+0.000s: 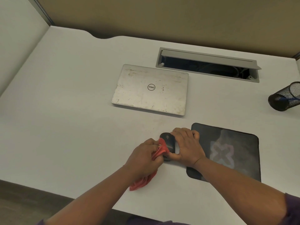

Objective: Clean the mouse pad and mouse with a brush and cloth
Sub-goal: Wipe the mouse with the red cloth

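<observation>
The left hand (146, 153) is bunching a red cloth (159, 149) in curled fingers and pressing its upper fold against the left flank of a black mouse (168, 142); the loose tail of the cloth is trailing out under the wrist toward 7 o'clock and lying on the desk. The right hand (186, 146) is gripping the same mouse from its right side, fingers arching over the front end and the thumb hooking round the near end. The mouse is sitting tilted on the bare desk (73, 111), just at 9 o'clock of the dark mouse pad (235, 151), whose left edge is passing under the right wrist. The pad is lying flat and is carrying a pale cross-shaped print at its centre.

At 12 o'clock from the hands, a closed silver laptop (150, 90) is lying flat, its lid scuffed and stained. Beyond it, toward 1 o'clock, a grey cable hatch (207, 64) is standing open in the desktop, with dark wiring showing inside. At 3 o'clock, by the frame edge, a black mesh pen cup (285, 97) is standing on the desk. The white desktop is running to a tan partition (162, 15) at the back and a pale wall on the left; dark flooring is showing along the near edge.
</observation>
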Motion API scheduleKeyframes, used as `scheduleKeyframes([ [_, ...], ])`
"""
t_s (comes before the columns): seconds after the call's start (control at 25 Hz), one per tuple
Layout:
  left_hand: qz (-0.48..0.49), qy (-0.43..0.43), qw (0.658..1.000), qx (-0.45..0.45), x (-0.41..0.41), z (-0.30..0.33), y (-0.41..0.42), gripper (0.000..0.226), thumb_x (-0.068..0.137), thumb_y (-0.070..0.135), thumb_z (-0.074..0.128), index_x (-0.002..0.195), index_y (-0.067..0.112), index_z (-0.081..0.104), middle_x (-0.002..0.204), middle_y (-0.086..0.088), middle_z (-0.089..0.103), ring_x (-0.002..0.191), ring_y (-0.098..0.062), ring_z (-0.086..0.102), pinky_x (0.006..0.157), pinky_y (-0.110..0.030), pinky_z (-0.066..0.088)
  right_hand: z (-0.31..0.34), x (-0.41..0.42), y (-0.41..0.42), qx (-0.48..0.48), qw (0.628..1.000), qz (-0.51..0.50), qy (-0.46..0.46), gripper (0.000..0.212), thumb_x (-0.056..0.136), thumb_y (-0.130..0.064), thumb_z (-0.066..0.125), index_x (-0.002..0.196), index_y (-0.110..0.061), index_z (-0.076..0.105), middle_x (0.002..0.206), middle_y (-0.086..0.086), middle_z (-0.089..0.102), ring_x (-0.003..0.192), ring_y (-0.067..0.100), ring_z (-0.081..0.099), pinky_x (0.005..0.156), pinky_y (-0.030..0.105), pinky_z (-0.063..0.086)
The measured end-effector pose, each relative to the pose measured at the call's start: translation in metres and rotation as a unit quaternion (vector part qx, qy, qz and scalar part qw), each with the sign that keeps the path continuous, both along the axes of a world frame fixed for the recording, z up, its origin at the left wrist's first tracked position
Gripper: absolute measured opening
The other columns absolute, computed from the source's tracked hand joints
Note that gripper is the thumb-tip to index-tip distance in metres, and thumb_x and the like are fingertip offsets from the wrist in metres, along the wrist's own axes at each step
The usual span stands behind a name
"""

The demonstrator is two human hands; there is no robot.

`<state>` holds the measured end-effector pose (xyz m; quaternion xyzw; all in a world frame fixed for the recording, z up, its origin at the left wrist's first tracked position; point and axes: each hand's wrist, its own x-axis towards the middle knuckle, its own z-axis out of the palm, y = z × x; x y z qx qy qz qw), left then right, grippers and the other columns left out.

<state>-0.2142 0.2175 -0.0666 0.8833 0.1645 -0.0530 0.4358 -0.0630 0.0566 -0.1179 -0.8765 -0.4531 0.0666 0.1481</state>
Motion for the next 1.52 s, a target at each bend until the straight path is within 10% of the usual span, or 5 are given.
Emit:
scheduleKeyframes([
  [0.24,0.01,0.05,0.998,0.036,0.008,-0.004,-0.004,0.051,0.1,0.038,0.048,0.149,0.025,0.049,0.159,0.01,0.035,0.139,-0.014,0.037,0.113,-0.027,0.031,0.002,0.001,0.0,-0.012,1.0,0.023,-0.012,0.087,0.079,-0.09,0.032,0.13,-0.022,0.05,0.131,-0.005,0.048,0.119,0.022,0.046,0.098,0.044,0.025],
  [1.12,-0.146,0.145,0.961,0.187,0.059,0.031,0.006,0.025,0.084,0.016,0.064,0.108,0.02,0.066,0.115,0.007,0.056,0.093,-0.018,0.042,0.072,-0.031,0.041,0.001,0.0,0.0,-0.018,1.0,0.026,-0.001,0.094,0.061,-0.092,0.051,0.127,-0.025,0.048,0.128,-0.008,0.046,0.118,0.021,0.046,0.096,0.045,0.025],
  [1.52,-0.263,0.138,0.896,0.331,0.074,0.051,-0.003,0.028,0.095,0.028,0.065,0.118,0.012,0.063,0.116,-0.003,0.055,0.105,-0.025,0.047,0.063,-0.033,0.034,0.008,0.001,0.001,-0.014,0.999,0.032,0.006,0.091,0.058,-0.088,0.056,0.123,-0.024,0.052,0.126,-0.01,0.048,0.116,0.02,0.047,0.095,0.044,0.026],
])
